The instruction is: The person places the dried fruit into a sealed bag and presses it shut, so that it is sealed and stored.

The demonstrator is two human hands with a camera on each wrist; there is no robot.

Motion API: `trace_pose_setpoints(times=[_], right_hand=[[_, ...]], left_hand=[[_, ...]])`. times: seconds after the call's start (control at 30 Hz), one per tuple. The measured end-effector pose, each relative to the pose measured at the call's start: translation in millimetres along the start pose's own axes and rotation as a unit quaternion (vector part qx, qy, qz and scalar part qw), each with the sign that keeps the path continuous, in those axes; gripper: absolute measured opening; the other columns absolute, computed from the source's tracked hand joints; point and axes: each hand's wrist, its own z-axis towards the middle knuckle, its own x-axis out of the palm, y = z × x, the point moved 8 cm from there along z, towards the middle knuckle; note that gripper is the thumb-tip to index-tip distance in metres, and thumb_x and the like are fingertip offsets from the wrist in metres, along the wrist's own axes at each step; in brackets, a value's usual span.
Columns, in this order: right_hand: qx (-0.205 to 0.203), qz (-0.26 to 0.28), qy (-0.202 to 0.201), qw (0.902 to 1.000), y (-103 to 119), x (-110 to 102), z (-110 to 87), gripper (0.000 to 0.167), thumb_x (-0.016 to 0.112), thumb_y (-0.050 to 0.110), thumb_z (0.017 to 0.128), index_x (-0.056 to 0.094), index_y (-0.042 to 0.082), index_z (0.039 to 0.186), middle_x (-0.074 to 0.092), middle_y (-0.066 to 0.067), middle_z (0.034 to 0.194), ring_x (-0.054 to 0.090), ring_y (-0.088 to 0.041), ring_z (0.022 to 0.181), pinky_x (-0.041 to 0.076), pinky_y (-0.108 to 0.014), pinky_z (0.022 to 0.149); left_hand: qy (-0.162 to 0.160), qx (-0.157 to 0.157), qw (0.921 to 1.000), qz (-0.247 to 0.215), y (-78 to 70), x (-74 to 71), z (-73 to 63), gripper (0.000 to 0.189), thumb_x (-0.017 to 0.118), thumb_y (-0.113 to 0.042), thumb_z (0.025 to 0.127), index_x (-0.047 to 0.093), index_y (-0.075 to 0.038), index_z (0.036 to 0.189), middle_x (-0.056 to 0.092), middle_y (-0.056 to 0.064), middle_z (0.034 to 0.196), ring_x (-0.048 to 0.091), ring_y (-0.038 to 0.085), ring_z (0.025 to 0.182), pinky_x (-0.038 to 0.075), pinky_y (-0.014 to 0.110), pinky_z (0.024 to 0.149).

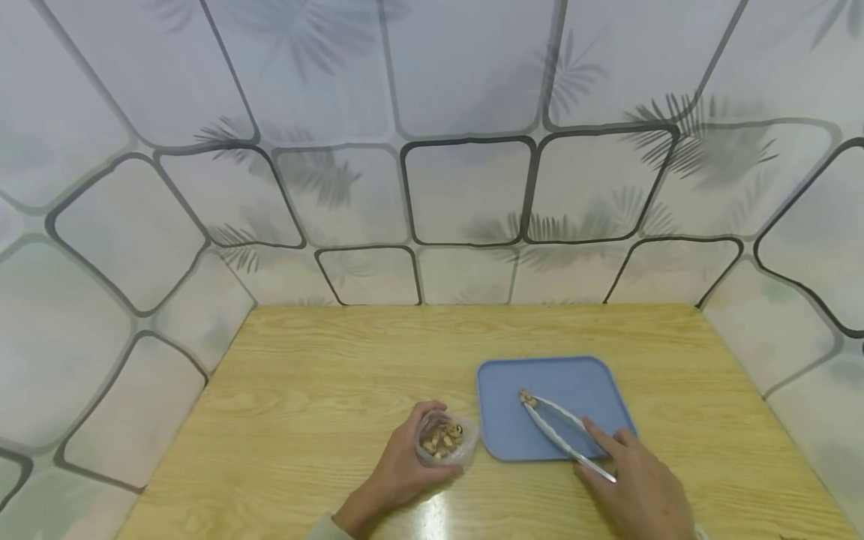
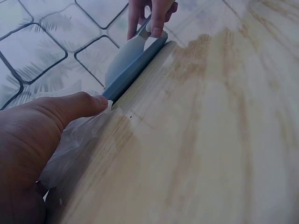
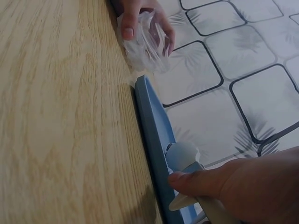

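Note:
My left hand [image 1: 403, 459] grips a clear plastic bag [image 1: 469, 441], fingers and thumb curled round its sides. Its mouth faces up, showing tan, pistachio-like nuts [image 1: 440, 442] inside. To the right lies a shallow blue tray [image 1: 496, 375]. My right hand [image 1: 641, 484] holds metal tongs [image 1: 563, 442] over the tray's front edge. Several nuts [image 1: 527, 397] sit right at the tongs' tips, over the tray's left half. In the right wrist view, the right thumb [image 3: 198, 182] lies along the tongs, beside the tray [image 3: 152, 116].
Both hands work above a wood-grain table [image 1: 324, 375]. Patterned panels [image 1: 466, 195] with dark rounded outlines and leaf prints rise behind it and on both sides. The bag stands close to the tray's left edge.

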Motion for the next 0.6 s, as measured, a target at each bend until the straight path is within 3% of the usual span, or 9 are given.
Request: trace_pose_setpoints(times=[0.23,0.6], right_hand=[[-0.023,0.003,-0.052,0.9984,3.4,-7.7,-5.9,0.070,0.086,0.049,0.090,0.067,0.021,0.151,0.060,0.001,0.097,0.041,-0.012,0.067,0.035,-0.030,0.056],[-0.038,0.008,-0.088,0.9954,8.9,-15.0,-8.8,0.067,0.088,0.049,0.088,0.070,0.025,0.148,0.059,0.006,0.095,0.040,-0.006,0.066,0.034,-0.029,0.057]], left_hand=[[0.003,0.002,1.0000,-0.005,0.3,-0.1,-0.9,0.090,0.099,-0.027,0.078,0.051,-0.014,0.152,0.072,-0.004,0.135,0.068,0.012,0.113,0.054,0.028,0.102],[-0.001,-0.004,1.0000,0.001,1.1,-0.6,-0.1,0.090,0.100,-0.027,0.077,0.052,-0.015,0.152,0.072,-0.007,0.135,0.068,0.011,0.115,0.053,0.029,0.105]])
